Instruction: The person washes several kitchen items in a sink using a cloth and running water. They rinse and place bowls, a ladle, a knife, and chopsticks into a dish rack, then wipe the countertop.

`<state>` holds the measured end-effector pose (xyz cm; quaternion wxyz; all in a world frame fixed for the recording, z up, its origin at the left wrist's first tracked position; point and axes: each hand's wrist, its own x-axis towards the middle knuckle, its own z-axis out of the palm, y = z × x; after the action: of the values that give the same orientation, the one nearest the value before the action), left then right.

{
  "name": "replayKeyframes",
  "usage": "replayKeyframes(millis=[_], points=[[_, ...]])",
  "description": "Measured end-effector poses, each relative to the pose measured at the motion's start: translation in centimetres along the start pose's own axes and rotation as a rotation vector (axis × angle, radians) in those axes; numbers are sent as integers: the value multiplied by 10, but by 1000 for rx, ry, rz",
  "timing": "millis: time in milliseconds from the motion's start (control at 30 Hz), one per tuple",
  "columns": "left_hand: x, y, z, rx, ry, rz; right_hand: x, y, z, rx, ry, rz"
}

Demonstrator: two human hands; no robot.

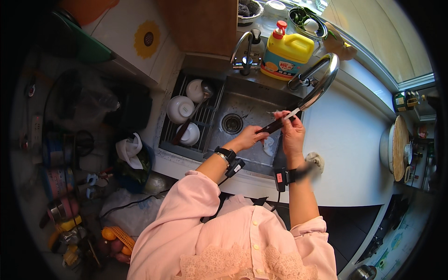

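Note:
Over the right side of the stainless-steel sink (241, 94), I hold a utensil with a dark, riveted handle (274, 126). My left hand (249, 137) grips its lower left end. The fingers of my right hand (293, 133) close around its upper right part. Water (292, 113) runs from the curved chrome faucet (327, 78) onto the utensil beside my right fingers. I cannot tell what kind of utensil it is. Beneath my hands, a crumpled white scrap (268, 146) lies in the basin, to the right of the drain (232, 123).
Left of the basin, a dish rack (206, 131) holds white bowls (180, 109) and a ladle (182, 132). A yellow detergent jug (288, 52) and a smaller tap (246, 63) stand behind. On the white counter (346, 140) lies a beige cloth (316, 161). A bin (134, 171) stands lower left.

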<state>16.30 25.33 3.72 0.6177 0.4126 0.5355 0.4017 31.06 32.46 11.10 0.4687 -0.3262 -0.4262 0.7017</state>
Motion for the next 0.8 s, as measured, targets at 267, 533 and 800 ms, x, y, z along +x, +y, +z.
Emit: replayKeyframes(millis=[267,533,800], points=[[-14,-48,-22,-360,343,-431,-3,5,4,25,124,-9],[-17,-88,-18,-823,662,-494,-13,6,29,74,54,81],[-21,-82,-16,-692,680,-511,-2,-3,19,391,-19,266]])
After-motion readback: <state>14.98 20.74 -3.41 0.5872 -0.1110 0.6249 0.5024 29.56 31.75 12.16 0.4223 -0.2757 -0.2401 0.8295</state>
